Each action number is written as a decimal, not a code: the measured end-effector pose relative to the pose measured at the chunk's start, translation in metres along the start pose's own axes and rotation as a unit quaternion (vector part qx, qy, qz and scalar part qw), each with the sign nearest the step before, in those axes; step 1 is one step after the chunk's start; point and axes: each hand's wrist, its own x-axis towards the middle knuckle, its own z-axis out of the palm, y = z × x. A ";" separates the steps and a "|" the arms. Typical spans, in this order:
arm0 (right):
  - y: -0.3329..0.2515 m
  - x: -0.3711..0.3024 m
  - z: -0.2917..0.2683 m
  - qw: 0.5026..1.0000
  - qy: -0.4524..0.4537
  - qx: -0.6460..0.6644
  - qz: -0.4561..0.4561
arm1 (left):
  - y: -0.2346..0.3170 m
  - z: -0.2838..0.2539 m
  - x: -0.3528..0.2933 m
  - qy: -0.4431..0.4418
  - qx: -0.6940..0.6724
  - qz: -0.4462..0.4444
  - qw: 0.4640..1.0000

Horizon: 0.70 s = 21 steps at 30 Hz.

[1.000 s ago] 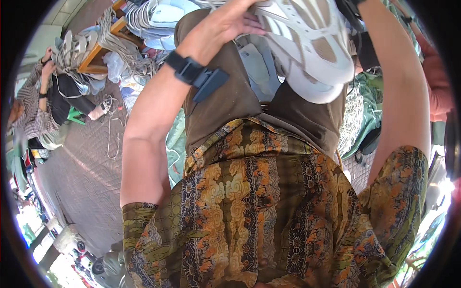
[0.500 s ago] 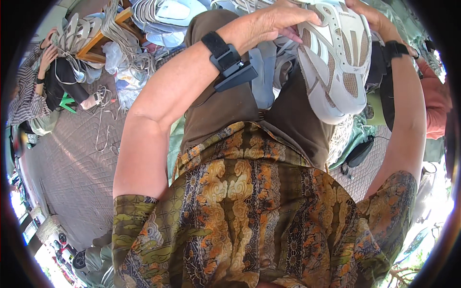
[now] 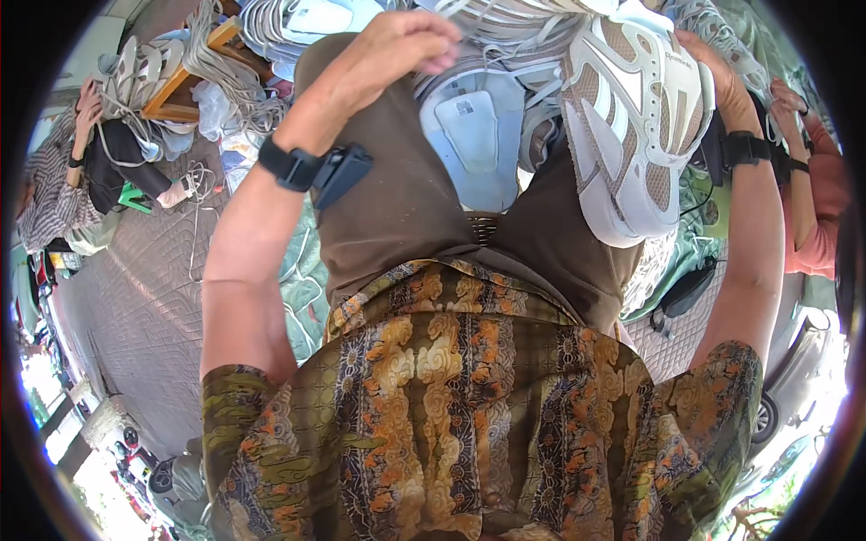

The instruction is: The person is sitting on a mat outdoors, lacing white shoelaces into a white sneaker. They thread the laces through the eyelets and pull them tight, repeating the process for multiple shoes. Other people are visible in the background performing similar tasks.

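Note:
A beige and white shoe upper (image 3: 631, 126) with brown mesh panels hangs over my right thigh, its rounded end toward me. My right hand (image 3: 708, 68) is closed round its far right side; the fingers are partly hidden behind it. My left hand (image 3: 401, 45) is raised over my left knee, apart from the upper, with its fingers curled together. Whether a thin cord is in them I cannot make out. Pale cords (image 3: 514, 32) spread between that hand and the upper. A light blue shoe-shaped piece (image 3: 465, 135) with a paler patch lies between my thighs.
At the far left, stacked pale blue shoe pieces (image 3: 316, 18) lie beside hanging cords (image 3: 212, 63) and a wooden frame (image 3: 171, 95). A person (image 3: 59, 194) sits at left, handling shoe parts. Another person's pink sleeve (image 3: 816, 216) is close on my right. A dark bag (image 3: 681, 293) rests on the floor.
My left hand has let go of the shoe upper and moved left, its fingers curling. My right hand still holds the upper. The light blue piece between my thighs is more exposed.

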 end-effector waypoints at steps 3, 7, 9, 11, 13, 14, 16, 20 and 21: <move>-0.007 -0.005 0.014 0.991 -0.060 -0.077 -0.094 | -0.021 -0.024 -0.023 -0.028 0.234 -0.040 0.971; 0.001 -0.003 -0.010 0.996 -0.065 -0.025 -0.049 | -0.035 -0.020 -0.040 0.048 0.319 -0.033 0.946; 0.004 -0.016 -0.008 0.998 -0.034 -0.022 -0.044 | -0.048 -0.018 -0.018 -0.027 0.278 -0.091 0.956; 0.012 -0.029 -0.006 0.998 0.029 -0.024 -0.048 | -0.088 -0.015 0.032 -0.092 0.303 -0.088 0.944; 0.005 -0.037 0.002 0.998 0.027 -0.036 -0.054 | -0.145 -0.008 0.073 -0.097 0.352 -0.044 0.930; 0.003 -0.032 0.010 0.997 0.017 -0.039 -0.059 | -0.170 -0.007 0.086 -0.079 0.363 -0.033 0.928; -0.003 -0.031 0.019 0.997 0.020 -0.041 -0.066 | -0.210 0.001 0.112 -0.051 0.376 0.001 0.925; 0.000 -0.004 0.008 0.997 -0.029 -0.022 -0.072 | -0.234 -0.001 0.123 0.003 0.406 0.021 0.914; 0.006 -0.005 0.002 0.996 -0.029 -0.022 -0.077 | -0.216 0.004 0.117 0.000 0.407 0.007 0.914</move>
